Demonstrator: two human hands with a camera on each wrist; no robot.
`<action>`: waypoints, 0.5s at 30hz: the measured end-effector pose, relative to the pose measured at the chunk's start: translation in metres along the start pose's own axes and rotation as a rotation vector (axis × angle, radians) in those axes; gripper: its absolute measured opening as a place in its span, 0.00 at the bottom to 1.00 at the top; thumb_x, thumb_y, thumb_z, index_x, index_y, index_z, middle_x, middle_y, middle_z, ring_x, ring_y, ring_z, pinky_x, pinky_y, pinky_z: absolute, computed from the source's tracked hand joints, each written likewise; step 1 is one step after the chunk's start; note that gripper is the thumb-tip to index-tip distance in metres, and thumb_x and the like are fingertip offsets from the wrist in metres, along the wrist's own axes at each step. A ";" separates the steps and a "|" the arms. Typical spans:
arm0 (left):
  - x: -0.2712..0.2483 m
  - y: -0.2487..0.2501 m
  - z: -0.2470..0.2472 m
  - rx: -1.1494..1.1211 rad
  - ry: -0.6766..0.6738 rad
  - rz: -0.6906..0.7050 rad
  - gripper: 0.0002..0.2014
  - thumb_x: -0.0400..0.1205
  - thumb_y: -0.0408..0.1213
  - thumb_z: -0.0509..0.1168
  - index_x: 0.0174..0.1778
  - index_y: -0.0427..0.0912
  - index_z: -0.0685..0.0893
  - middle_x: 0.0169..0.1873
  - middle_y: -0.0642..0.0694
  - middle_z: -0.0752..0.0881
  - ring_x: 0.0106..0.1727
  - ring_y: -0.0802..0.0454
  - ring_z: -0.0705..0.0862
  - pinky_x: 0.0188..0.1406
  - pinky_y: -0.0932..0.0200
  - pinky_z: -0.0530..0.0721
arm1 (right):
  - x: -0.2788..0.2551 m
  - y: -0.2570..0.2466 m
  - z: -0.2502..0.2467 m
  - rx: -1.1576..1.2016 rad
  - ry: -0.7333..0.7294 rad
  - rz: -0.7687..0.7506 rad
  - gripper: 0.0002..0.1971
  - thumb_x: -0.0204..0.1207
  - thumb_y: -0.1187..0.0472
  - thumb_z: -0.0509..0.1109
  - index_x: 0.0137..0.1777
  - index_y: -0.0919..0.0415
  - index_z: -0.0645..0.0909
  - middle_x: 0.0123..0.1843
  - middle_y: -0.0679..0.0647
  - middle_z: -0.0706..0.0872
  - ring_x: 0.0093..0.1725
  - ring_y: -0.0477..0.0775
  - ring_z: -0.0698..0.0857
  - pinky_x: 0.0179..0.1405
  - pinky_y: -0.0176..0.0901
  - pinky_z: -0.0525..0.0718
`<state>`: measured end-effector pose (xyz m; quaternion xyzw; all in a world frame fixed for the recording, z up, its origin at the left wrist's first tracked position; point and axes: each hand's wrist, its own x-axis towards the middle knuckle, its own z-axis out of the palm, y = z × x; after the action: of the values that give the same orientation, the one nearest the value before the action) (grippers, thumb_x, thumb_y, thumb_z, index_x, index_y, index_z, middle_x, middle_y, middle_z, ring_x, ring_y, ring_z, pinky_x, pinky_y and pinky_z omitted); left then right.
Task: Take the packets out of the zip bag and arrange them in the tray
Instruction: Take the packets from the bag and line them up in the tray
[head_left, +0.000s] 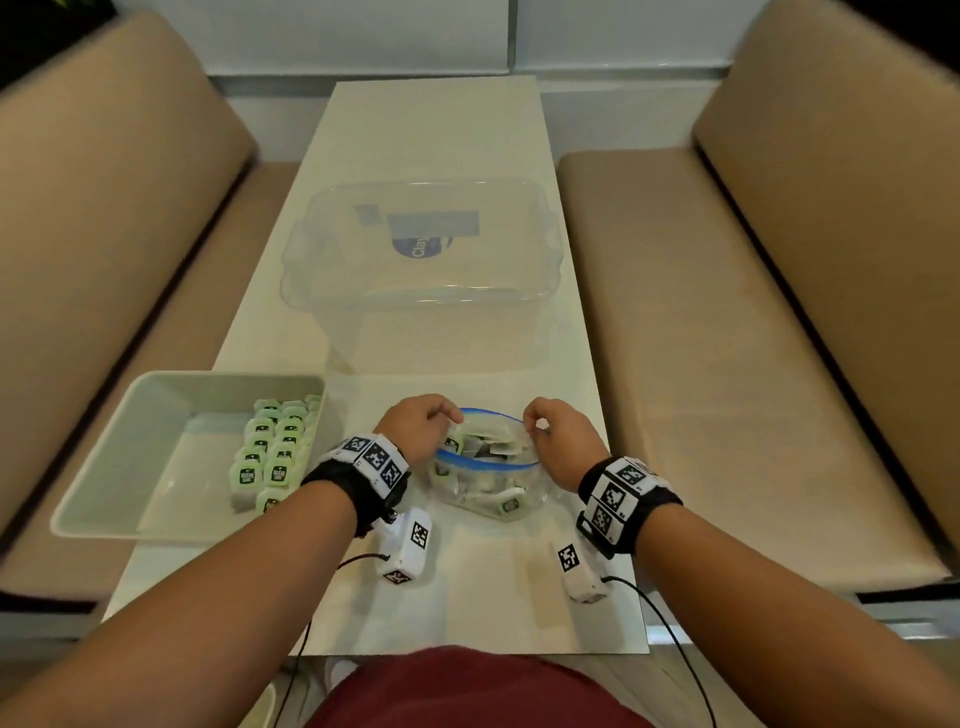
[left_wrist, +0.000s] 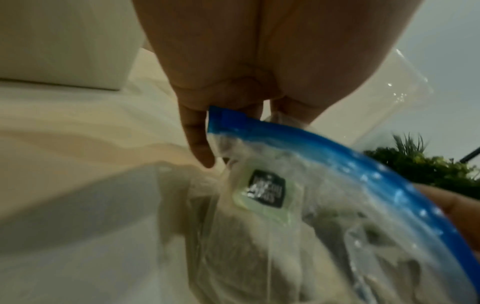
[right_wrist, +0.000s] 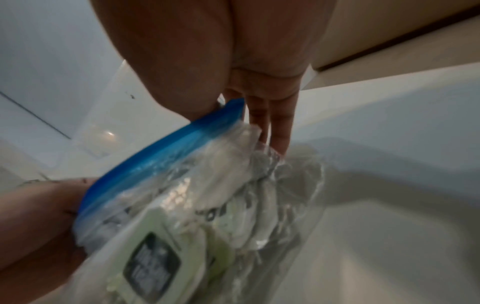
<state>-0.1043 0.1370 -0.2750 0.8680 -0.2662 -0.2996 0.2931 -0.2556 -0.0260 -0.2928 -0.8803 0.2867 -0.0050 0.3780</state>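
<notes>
A clear zip bag (head_left: 485, 478) with a blue zip rim stands open on the white table (head_left: 436, 135) near me. Several pale green packets with dark labels (left_wrist: 265, 191) (right_wrist: 153, 265) lie inside it. My left hand (head_left: 423, 423) pinches the rim's left end (left_wrist: 226, 117), and my right hand (head_left: 558, 431) pinches the right end (right_wrist: 223, 115), holding the mouth apart. A pale rectangular tray (head_left: 130, 457) sits at the left; its right side holds several rows of upright packets (head_left: 272, 457).
A large clear plastic tub (head_left: 421, 265) stands behind the bag in the middle of the table. Tan bench seats (head_left: 727, 338) run along both sides. Cables trail from my wrist devices over the near table edge.
</notes>
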 end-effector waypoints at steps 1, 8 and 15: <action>-0.002 -0.002 -0.002 -0.001 -0.029 0.003 0.14 0.83 0.33 0.59 0.46 0.56 0.87 0.44 0.45 0.88 0.43 0.44 0.84 0.47 0.54 0.81 | -0.001 0.001 -0.001 -0.021 -0.025 -0.012 0.12 0.79 0.68 0.60 0.46 0.48 0.79 0.55 0.53 0.81 0.52 0.59 0.83 0.55 0.49 0.81; -0.034 -0.015 -0.005 0.014 -0.258 -0.116 0.22 0.86 0.47 0.61 0.78 0.53 0.71 0.65 0.42 0.81 0.59 0.39 0.85 0.52 0.45 0.88 | -0.021 -0.001 0.017 -0.098 -0.279 0.078 0.26 0.80 0.49 0.68 0.76 0.51 0.71 0.67 0.57 0.77 0.63 0.59 0.82 0.65 0.47 0.78; -0.032 -0.007 -0.006 -0.328 -0.019 -0.021 0.25 0.75 0.23 0.67 0.55 0.61 0.76 0.53 0.45 0.81 0.53 0.39 0.87 0.47 0.36 0.89 | -0.012 -0.013 0.013 0.087 -0.047 0.051 0.23 0.79 0.68 0.65 0.75 0.59 0.77 0.70 0.58 0.80 0.68 0.59 0.80 0.70 0.42 0.75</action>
<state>-0.1197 0.1644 -0.2644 0.8084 -0.2074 -0.3501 0.4254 -0.2568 -0.0042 -0.2909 -0.8553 0.2995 0.0131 0.4225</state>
